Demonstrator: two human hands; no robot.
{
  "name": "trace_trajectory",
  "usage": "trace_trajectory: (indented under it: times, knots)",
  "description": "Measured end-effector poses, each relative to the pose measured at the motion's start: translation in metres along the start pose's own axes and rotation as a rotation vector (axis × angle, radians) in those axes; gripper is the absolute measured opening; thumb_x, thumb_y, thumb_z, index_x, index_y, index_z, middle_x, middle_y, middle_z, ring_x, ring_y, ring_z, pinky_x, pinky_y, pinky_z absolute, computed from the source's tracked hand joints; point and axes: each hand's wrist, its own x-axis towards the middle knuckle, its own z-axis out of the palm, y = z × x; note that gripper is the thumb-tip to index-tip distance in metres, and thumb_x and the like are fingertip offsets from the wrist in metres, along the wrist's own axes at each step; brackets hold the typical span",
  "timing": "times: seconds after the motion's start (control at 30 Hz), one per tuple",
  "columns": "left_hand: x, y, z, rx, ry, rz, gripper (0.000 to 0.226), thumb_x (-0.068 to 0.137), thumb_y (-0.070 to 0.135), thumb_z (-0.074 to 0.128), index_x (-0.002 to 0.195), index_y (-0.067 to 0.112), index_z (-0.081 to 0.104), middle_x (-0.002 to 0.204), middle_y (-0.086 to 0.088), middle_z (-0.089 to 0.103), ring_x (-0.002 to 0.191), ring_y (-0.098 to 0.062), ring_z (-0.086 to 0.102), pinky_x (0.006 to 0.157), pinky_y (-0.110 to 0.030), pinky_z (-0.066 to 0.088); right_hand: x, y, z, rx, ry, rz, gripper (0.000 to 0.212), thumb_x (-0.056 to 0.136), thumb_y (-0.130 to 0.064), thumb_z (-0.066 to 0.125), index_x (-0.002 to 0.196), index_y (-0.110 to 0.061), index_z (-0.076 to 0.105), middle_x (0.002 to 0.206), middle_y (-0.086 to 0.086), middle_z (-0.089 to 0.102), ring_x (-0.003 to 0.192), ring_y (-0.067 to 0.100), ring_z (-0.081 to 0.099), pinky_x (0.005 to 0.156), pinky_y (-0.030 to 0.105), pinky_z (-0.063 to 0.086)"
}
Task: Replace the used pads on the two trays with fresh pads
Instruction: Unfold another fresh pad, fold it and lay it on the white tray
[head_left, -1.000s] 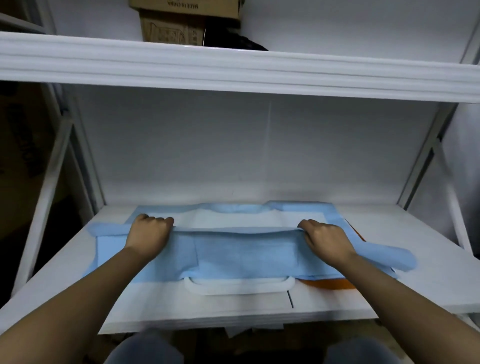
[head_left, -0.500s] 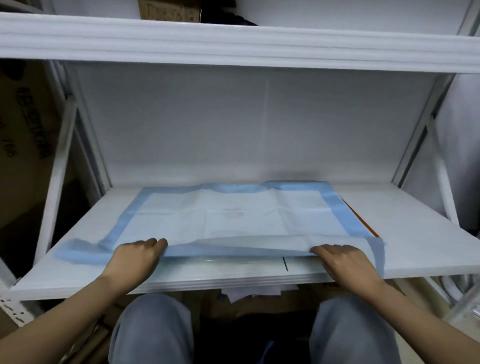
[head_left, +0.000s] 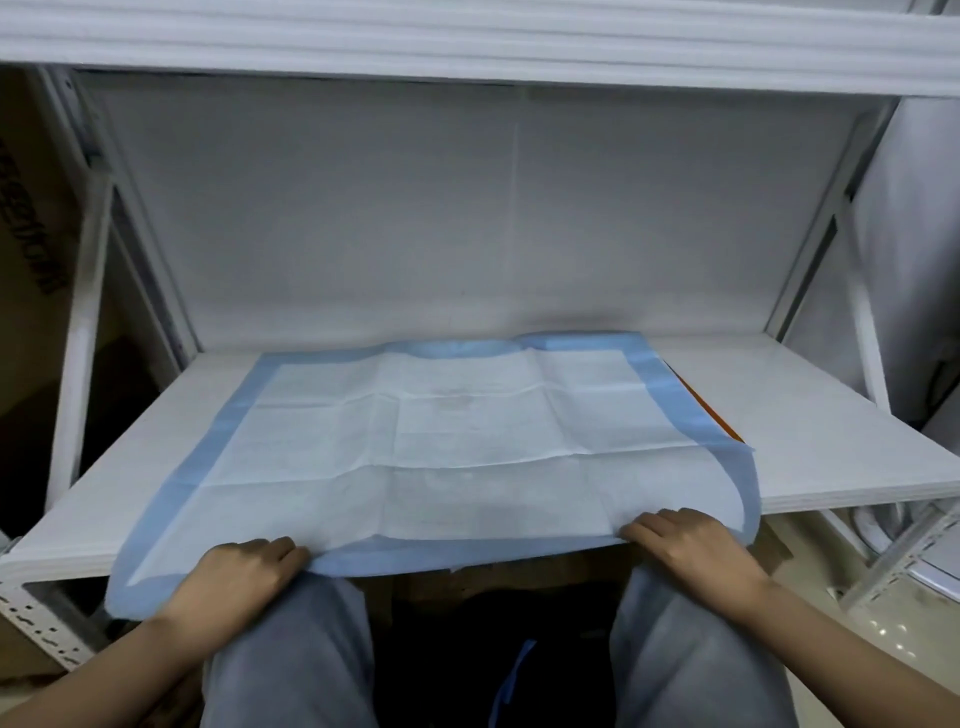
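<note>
Head view: both hands' grip pinches the pad edge — left hand, right hand — covering the shelf.

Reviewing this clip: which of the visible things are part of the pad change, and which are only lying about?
Part of the job:
- blue-bordered white absorbent pad, spread over the white shelf board
- left hand and right hand, gripping its near edge
- thin orange strip under its right edge; possibly a tray

Lying about:
- brown printed cardboard box, far left

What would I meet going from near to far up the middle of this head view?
The person's knees → the two hands, left hand and right hand, gripping the near edge → the blue-bordered pad spread on the shelf → the white back wall → the upper shelf.
</note>
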Motion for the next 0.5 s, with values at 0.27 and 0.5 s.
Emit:
trace_trajectory:
  times: [0.27,0.5]
  knots:
    - [-0.001,-0.012,-0.006,0.000,0.006,0.063,0.022,0.068,0.021,0.038,0.070,0.024,0.060,0.060,0.006,0.053,0.043,-0.017,0.054,0.031,-0.026,0.037,-0.021,0.021,-0.001,-0.051,0.040,0.133,0.034,0.064,-0.013,0.059,0.096,-0.024,0.054,0.078,-0.003,0.063,0.063,0.018,0.060,0.052,0.028,0.046]
    - [0.001,-0.016,-0.005,-0.039,-0.008,0.062,0.021,0.081,0.028,0.042,0.073,0.024,0.061,0.063,0.006,0.054,0.047,-0.019,0.055,0.039,-0.027,0.033,-0.029,0.035,-0.009,-0.108,0.093,0.282,0.031,0.074,-0.015,0.042,0.094,-0.020,0.065,0.084,-0.001,0.060,0.075,0.024,0.055,0.064,0.033,0.026]
